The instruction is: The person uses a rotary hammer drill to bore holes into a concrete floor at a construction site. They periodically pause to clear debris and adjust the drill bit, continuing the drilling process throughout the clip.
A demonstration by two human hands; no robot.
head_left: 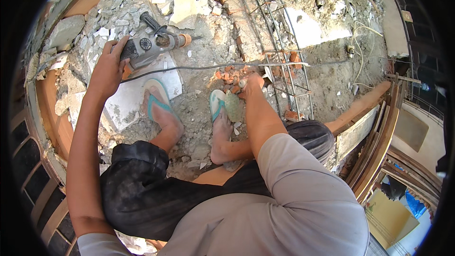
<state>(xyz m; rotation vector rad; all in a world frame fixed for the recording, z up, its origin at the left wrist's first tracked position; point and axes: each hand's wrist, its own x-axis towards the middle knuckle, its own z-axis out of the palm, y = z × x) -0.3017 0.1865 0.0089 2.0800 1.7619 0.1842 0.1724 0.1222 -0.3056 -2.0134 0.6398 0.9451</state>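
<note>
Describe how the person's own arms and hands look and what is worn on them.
Both forearms are bare, with no gloves, watch or rings visible on the left hand or the right hand. Short light-grey sleeves cover the upper arms and end near the elbow on the right; the left sleeve shows only at the lower edge. No markings on the cloth can be seen.

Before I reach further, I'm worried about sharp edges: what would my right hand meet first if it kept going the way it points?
Most likely the broken red brick pieces just beyond the right hand, then the black cable; depth is hard to judge.
</note>
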